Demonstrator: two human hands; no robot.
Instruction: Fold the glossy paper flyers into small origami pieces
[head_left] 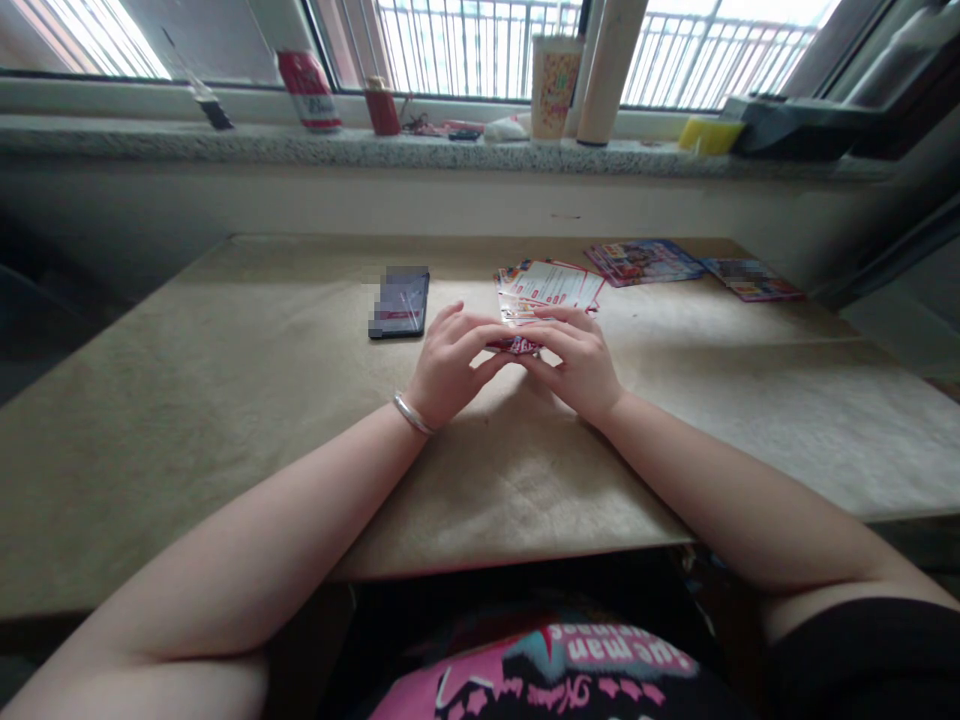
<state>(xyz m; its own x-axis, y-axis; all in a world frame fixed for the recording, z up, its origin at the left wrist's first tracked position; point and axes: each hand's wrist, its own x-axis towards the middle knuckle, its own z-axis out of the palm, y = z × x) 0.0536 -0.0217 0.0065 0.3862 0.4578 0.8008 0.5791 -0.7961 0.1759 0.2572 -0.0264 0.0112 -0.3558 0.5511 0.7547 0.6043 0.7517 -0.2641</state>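
Observation:
My left hand [454, 362] and my right hand [577, 358] meet over the middle of the table. Between their thumbs and fingers they grip a small red-and-white stack of cards [516, 345], seen nearly edge-on and partly hidden by the fingers. Just beyond lies a fanned pile of cards [553, 284], mostly white faces with red borders; the fingers overlap its near edge. A dark phone [401, 303], partly pixelated, rests left of the pile. A silver bangle [413, 413] circles my left wrist.
Colourful card packets [646, 261] lie at the table's back right, with another packet group [752, 279] beside them. On the stone windowsill [450, 152] stand a red can [309, 92], a red bottle [382, 107], a patterned cup [555, 88] and a yellow item [710, 135].

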